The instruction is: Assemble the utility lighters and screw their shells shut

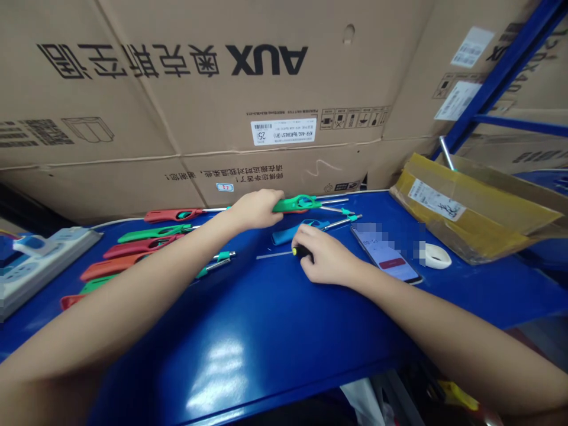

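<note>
Beyond and left of the rectangular dark-edged smartphone [397,265], the left hand [260,208] is gripping a long green plastic lighter [296,204] crosswise; nearer the smartphone, the right hand [326,254] is clasping a black-and-yellow-handled tool [296,252], shaft pointing away

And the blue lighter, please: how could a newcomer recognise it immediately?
On the shiny table, look between the left hand and right hand. The lighter lies there, its metal tube pointing right. Its blue handle sets it apart from the red, green and orange lighters.
</note>
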Tool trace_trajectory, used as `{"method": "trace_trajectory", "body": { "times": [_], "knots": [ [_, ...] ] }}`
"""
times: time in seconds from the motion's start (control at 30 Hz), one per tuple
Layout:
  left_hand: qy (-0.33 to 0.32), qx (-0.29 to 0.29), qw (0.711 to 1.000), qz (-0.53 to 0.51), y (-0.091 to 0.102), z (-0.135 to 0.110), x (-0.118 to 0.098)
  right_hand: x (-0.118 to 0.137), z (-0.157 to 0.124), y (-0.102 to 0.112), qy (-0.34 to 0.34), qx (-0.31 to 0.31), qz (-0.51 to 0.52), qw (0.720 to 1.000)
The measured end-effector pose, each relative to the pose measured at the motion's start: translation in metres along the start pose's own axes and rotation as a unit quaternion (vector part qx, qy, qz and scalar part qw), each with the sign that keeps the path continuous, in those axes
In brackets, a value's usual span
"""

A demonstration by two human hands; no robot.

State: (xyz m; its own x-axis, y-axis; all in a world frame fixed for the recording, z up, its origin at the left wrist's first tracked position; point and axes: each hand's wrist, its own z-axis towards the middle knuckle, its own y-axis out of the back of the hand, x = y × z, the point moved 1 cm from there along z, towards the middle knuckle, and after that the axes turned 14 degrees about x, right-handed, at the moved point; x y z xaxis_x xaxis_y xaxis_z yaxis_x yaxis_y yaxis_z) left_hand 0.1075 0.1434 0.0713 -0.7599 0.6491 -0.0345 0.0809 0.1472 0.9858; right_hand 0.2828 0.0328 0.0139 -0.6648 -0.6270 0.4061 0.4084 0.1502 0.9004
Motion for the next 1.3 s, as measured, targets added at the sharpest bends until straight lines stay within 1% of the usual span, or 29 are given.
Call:
{"method": "trace_trajectory", "body": {
  "times": [0.1, 0.2, 0.33, 0.43, 0.5, 0.57, 0.7, 0.77, 0.83, 0.9, 1.0, 1.07, 1.17, 1.23, 1.3],
  "knots": [
    [0.015, -0.020, 0.999, -0.037, 0.009, -0.024, 0.003, -0.001, -0.001, 0.008, -0.026, -0.055, 0.016, 0.998],
    [0.024, -0.027, 0.996, -0.080, 0.009, -0.054, 0.006, -0.002, -0.003, 0.018, -0.035, -0.108, 0.032, 0.993],
    [0.045, -0.023, 0.990, -0.135, -0.005, -0.095, 0.003, -0.004, -0.004, 0.028, -0.044, -0.168, 0.043, 0.984],
    [0.047, -0.009, 0.984, -0.171, -0.020, -0.121, -0.004, -0.004, -0.004, 0.032, -0.051, -0.178, 0.041, 0.982],
    [0.042, 0.008, 0.981, -0.191, -0.031, -0.134, -0.009, -0.003, -0.004, 0.034, -0.053, -0.158, 0.036, 0.985],
    [0.039, 0.036, 0.974, -0.222, -0.041, -0.144, -0.013, 0.000, -0.006, 0.036, -0.049, -0.111, 0.030, 0.992],
    [0.034, 0.071, 0.974, -0.211, -0.059, -0.154, -0.017, 0.007, -0.013, 0.037, -0.034, 0.033, 0.003, 0.999],
    [0.025, 0.068, 0.979, -0.190, -0.066, -0.156, -0.016, 0.009, -0.016, 0.036, -0.038, 0.111, -0.033, 0.993],
    [0.010, 0.043, 0.985, -0.166, -0.072, -0.157, -0.015, 0.010, -0.017, 0.034, -0.048, 0.164, -0.060, 0.983],
    [0.012, 0.018, 0.991, -0.134, -0.078, -0.158, -0.012, 0.009, -0.017, 0.031, -0.062, 0.194, -0.065, 0.977],
    [0.032, 0.005, 0.996, -0.083, -0.082, -0.158, -0.009, 0.009, -0.015, 0.028, -0.075, 0.229, -0.060, 0.969],
    [0.024, 0.000, 0.997, -0.078, -0.083, -0.159, -0.007, 0.009, -0.015, 0.028, -0.072, 0.244, -0.057, 0.965],
    [-0.001, -0.004, 0.995, -0.097, -0.083, -0.160, -0.006, 0.011, -0.017, 0.030, -0.059, 0.271, -0.053, 0.959],
    [-0.019, -0.012, 0.993, -0.116, -0.084, -0.160, -0.005, 0.013, -0.017, 0.032, -0.060, 0.271, -0.052, 0.959],
    [-0.033, -0.025, 0.990, -0.131, -0.084, -0.159, -0.003, 0.014, -0.016, 0.031, -0.070, 0.250, -0.052, 0.964]
  ]
}}
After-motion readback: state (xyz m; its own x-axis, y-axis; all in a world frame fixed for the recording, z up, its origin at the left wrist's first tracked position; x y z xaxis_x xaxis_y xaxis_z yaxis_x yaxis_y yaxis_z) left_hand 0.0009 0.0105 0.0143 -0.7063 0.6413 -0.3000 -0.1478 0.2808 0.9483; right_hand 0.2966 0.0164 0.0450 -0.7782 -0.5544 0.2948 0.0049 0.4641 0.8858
